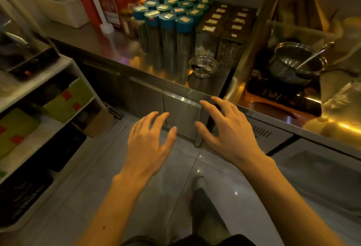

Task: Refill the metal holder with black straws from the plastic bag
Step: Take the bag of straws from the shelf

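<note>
No metal holder, black straws or plastic bag can be made out. Your left hand and right hand are both empty, fingers spread wide, above bare glossy grey floor tiles. Your right fingertips reach the brushed stainless-steel worktop edge. Round teal-lidded canisters crowd its surface beyond.

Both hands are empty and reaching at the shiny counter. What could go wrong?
1. The right hand is at the counter edge; reaching further could perhaps knock the small glass bowl standing near that edge.
2. The left hand might bump the tall blue-lidded canisters, packed close together.
3. No straws or holder are visible, so searching may cause fumbling.
</note>
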Tool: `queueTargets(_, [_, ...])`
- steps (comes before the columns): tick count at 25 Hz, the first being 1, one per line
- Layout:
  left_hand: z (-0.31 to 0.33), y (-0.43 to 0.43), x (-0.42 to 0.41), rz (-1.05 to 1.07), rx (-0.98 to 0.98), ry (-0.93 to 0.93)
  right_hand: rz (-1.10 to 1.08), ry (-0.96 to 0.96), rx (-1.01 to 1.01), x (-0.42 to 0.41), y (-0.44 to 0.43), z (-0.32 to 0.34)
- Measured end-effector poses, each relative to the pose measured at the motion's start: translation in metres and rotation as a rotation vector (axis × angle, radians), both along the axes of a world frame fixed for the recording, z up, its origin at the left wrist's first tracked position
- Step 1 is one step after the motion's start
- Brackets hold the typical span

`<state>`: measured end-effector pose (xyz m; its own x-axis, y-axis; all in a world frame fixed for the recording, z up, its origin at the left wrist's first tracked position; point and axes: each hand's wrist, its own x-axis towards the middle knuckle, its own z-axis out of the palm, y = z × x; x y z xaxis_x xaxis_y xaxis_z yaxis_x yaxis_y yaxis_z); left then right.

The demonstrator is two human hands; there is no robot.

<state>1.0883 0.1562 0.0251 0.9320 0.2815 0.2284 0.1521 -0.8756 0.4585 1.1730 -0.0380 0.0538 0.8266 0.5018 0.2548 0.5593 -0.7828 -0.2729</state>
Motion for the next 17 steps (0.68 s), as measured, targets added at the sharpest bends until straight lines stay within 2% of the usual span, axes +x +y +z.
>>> queueTargets(9, [0.046, 0.035, 0.204, 0.025, -0.062, -0.118, 0.025, 0.002, 0.17, 0.21, 0.033, 0.042])
queueTargets(17, [0.084, 0.109, 0.336, 0.026, -0.122, -0.279, 0.115, -0.005, 0.239, 0.333, 0.114, 0.083])
